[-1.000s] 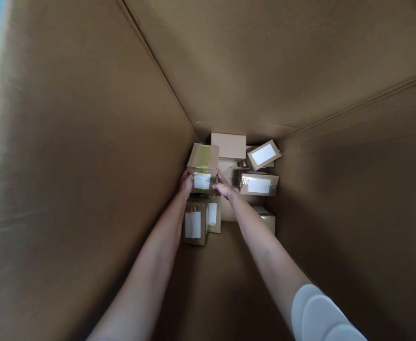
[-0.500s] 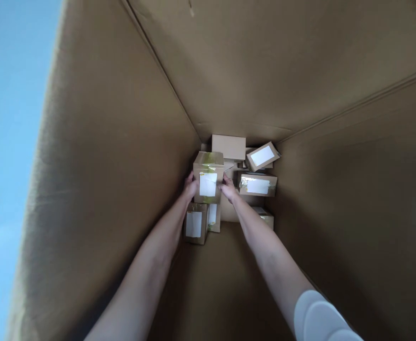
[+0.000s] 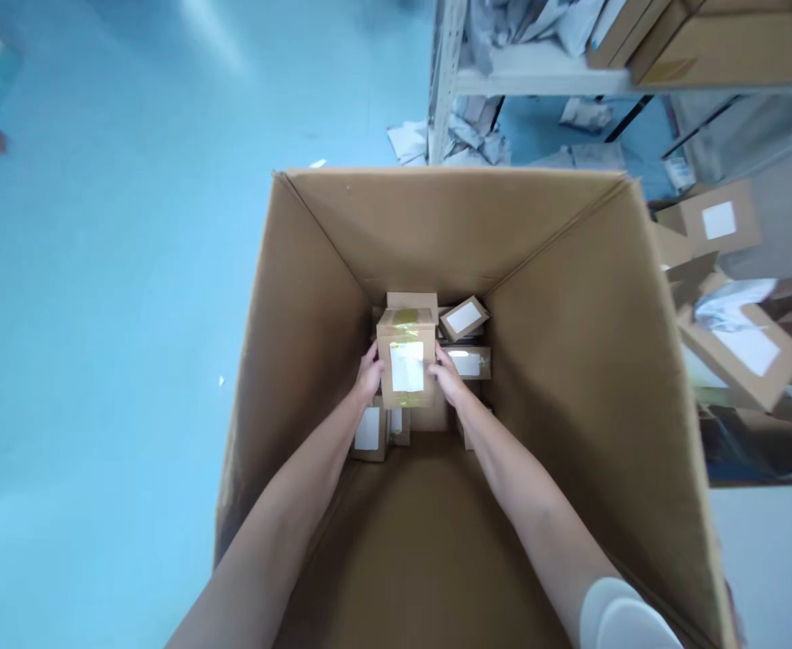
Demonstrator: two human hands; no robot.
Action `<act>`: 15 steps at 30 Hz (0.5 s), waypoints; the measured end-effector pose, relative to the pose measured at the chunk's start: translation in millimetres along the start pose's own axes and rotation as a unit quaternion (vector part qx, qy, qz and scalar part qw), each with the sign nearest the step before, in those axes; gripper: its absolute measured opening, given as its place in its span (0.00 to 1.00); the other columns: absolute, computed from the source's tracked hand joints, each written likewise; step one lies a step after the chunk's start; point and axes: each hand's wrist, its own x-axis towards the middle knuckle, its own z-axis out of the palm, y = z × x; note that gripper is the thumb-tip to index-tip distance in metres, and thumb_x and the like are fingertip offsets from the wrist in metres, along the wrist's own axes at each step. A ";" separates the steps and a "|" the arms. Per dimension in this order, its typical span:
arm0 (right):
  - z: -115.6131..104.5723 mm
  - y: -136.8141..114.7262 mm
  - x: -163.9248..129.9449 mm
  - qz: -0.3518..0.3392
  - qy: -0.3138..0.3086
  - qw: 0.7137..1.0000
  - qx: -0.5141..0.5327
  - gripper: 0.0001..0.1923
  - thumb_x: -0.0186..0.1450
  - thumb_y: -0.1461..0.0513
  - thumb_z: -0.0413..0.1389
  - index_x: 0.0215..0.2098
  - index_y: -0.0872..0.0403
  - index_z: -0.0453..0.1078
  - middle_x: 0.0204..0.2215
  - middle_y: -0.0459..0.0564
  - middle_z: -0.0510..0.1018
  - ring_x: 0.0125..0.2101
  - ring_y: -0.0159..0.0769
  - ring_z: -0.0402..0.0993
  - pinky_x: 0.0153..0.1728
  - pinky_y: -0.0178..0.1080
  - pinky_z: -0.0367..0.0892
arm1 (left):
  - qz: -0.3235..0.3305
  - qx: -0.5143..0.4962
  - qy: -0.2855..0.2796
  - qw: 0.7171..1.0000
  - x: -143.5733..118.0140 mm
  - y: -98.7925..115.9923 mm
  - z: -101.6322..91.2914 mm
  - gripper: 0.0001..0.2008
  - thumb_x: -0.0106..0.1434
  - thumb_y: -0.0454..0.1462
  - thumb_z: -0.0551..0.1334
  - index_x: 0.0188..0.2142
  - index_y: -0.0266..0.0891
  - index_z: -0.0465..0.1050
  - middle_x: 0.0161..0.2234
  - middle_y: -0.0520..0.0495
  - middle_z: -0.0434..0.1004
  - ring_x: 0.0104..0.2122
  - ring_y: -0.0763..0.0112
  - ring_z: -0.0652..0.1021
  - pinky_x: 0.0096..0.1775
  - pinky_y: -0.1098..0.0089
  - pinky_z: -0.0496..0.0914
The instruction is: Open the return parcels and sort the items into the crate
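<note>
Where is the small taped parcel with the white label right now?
In the head view, the small parcel sits mid-frame inside the big cardboard box, held between the left hand and right hand, above other parcels on the bottom.

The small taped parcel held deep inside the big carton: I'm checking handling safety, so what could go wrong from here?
The small parcel is only pinched at its sides between the left hand and right hand, so it might slip onto the parcels below. Both arms reach deep past the big carton's wall, so the parcel could catch on it.
</note>
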 end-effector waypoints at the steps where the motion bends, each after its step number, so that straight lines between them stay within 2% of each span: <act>1: -2.7 -14.1 -13.9 0.004 -0.006 1.000 0.015 0.40 0.48 0.67 0.52 0.60 0.41 0.62 0.53 0.38 0.72 0.55 0.41 0.65 0.57 0.45 0.59 | 0.004 -0.005 -0.011 1.000 -13.6 12.8 5.7 0.37 0.45 0.28 0.56 0.58 0.46 0.65 0.47 0.49 0.75 0.46 0.60 0.74 0.45 0.65 0.70; 3: -7.0 -43.6 -43.1 0.004 -0.014 0.999 0.038 0.41 0.48 0.68 0.53 0.61 0.42 0.61 0.53 0.37 0.73 0.54 0.41 0.65 0.58 0.45 0.57 | 0.014 -0.014 -0.046 0.999 -40.7 38.4 15.7 0.37 0.45 0.28 0.56 0.57 0.45 0.65 0.46 0.50 0.76 0.46 0.60 0.74 0.45 0.66 0.69; 7: -13.6 -100.5 -104.3 -0.014 0.008 0.998 0.055 0.42 0.47 0.69 0.52 0.61 0.43 0.61 0.53 0.37 0.73 0.54 0.41 0.65 0.59 0.44 0.55 | 0.052 -0.026 -0.115 0.992 -94.0 84.2 27.7 0.39 0.44 0.28 0.55 0.59 0.45 0.63 0.49 0.51 0.75 0.47 0.60 0.73 0.46 0.66 0.69; 11: -15.6 -142.0 -163.8 -0.043 0.030 0.995 0.086 0.39 0.50 0.67 0.53 0.60 0.42 0.61 0.53 0.36 0.72 0.55 0.41 0.65 0.58 0.46 0.56 | 0.096 0.009 -0.083 0.992 -147.4 112.9 31.7 0.39 0.45 0.30 0.56 0.59 0.43 0.63 0.55 0.48 0.69 0.51 0.59 0.71 0.52 0.63 0.65; 15: -9.7 -167.8 -217.1 -0.069 0.027 0.985 0.158 0.32 0.55 0.61 0.55 0.60 0.44 0.62 0.52 0.39 0.74 0.53 0.43 0.68 0.57 0.48 0.58 | 0.139 -0.027 -0.058 0.988 -195.2 126.4 35.7 0.38 0.48 0.32 0.55 0.61 0.44 0.58 0.58 0.48 0.64 0.59 0.59 0.63 0.59 0.61 0.58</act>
